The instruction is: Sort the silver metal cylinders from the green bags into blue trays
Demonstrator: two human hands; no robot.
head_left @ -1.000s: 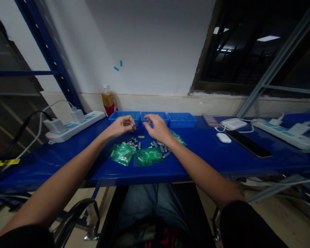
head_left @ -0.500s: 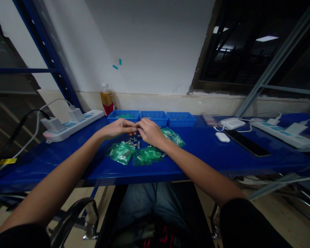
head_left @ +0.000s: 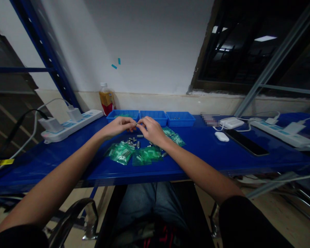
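Note:
My left hand (head_left: pixel 121 126) and my right hand (head_left: pixel 152 130) meet fingertip to fingertip above the blue table. Both are closed in a pinch around something tiny between them, too small to name. Below them lie loose metal cylinders (head_left: pixel 138 144) and smaller metal pieces (head_left: pixel 130 140). Green plastic bags (head_left: pixel 121 152) with small metal parts inside lie to the left front. More green bags (head_left: pixel 147 155) are nearer the middle, and others (head_left: pixel 173 135) sit beyond my right wrist.
Along the wall stand a left blue bin (head_left: pixel 122 115) with green bags, a middle bin (head_left: pixel 153 117) and a right bin (head_left: pixel 181 119). A drink bottle (head_left: pixel 106 100) is behind them. Power strips (head_left: pixel 72 125) flank the table; a phone (head_left: pixel 246 142) and white earbud case (head_left: pixel 221 136) lie right.
My fingertips have shifted slightly and a small light spot now shows between them. My right fingers are a little more raised. The things on the table stay in place.

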